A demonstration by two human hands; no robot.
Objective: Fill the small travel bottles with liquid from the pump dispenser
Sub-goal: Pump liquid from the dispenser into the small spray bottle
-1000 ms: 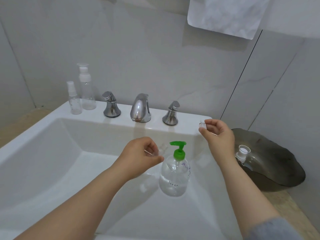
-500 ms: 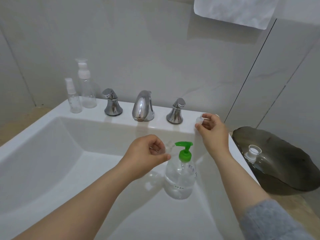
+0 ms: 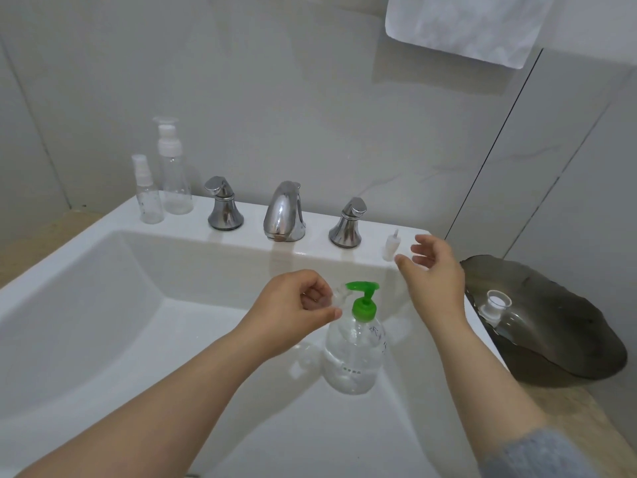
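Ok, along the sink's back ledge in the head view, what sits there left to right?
small spray bottle, taller pump bottle, left tap handle, spout, right tap handle, small white piece

Single view, worn on my head. It looks forward and down across the white rectangular ceramic sink [image 3: 86,305], facing the pale grey marbled tile wall [image 3: 275,98] in the upper half of the frame. Wide-angle lens: the sink rim bows toward the left edge. Range is close: both my forearms enter from the bottom edge. My left hand [image 3: 293,312], pinching a small clear plastic bottle [image 3: 338,294], sits at frame centre; my right hand [image 3: 436,274], fingers loose, lies right of centre. The curved chrome tap spout [image 3: 284,212] stands just above centre.
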